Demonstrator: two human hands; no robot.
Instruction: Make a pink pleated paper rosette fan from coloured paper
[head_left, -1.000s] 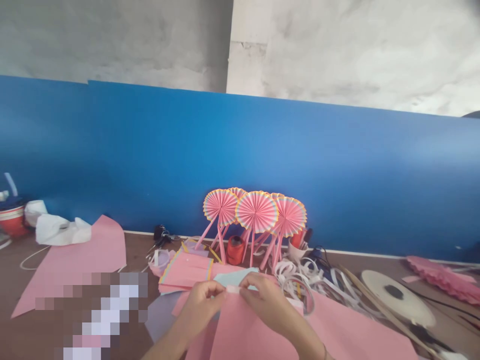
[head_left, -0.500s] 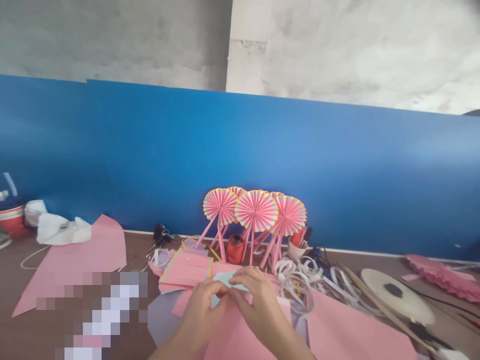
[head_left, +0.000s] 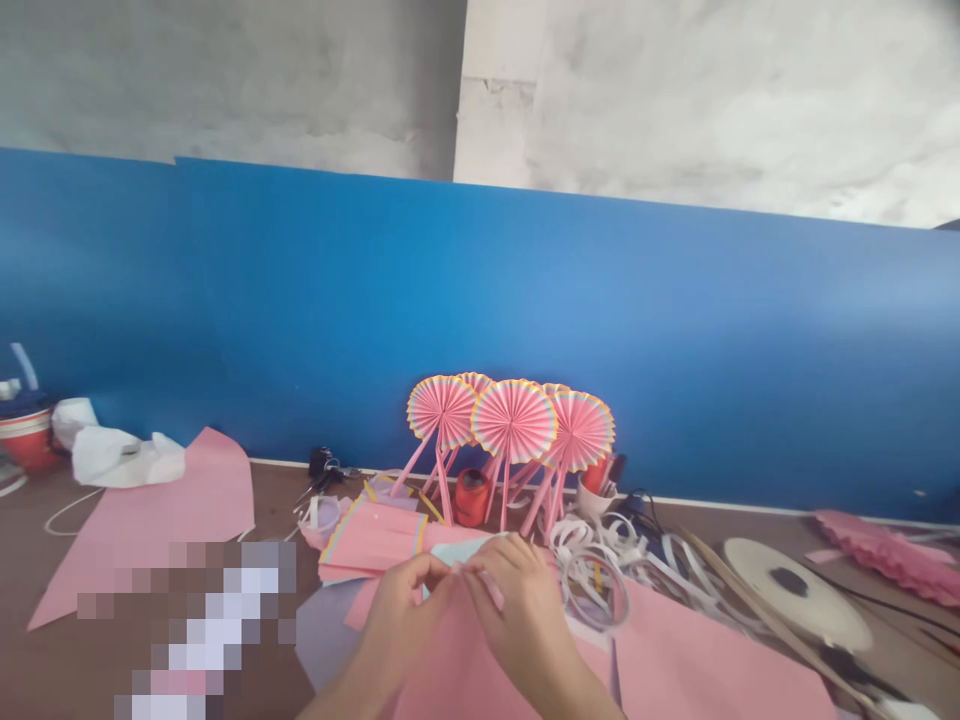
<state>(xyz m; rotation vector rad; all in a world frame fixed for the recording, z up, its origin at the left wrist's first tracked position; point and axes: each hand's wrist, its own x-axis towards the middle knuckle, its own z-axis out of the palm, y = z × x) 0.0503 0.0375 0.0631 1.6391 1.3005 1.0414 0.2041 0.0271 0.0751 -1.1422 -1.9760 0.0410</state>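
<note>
My left hand point(head_left: 409, 610) and my right hand point(head_left: 517, 600) meet at the front middle of the table. Their thumbs and fingertips are pinched together at the upper edge of a pink paper sheet point(head_left: 465, 670), which hangs down between my wrists. The exact fold under my fingertips is hidden. Just behind my fingers lies a pale blue piece of paper point(head_left: 450, 551). Pleated pink paper strips with yellow-blue edging point(head_left: 375, 535) lie to the left of it. Beyond, several round pink pleated paper fans point(head_left: 514, 420) stand on pink sticks.
A red spool point(head_left: 472, 497) sits among the fan sticks. Curled white strips point(head_left: 600, 555) and a cream disc-shaped reel point(head_left: 795, 595) lie to the right. More pink paper point(head_left: 705, 640) is at right front, and another sheet point(head_left: 172, 510) at left. A blue partition point(head_left: 337, 300) borders the back.
My hands have drawn slightly closer together, and the right fingers have curled in more. The pink sheet under them has shifted and spread a little to the right.
</note>
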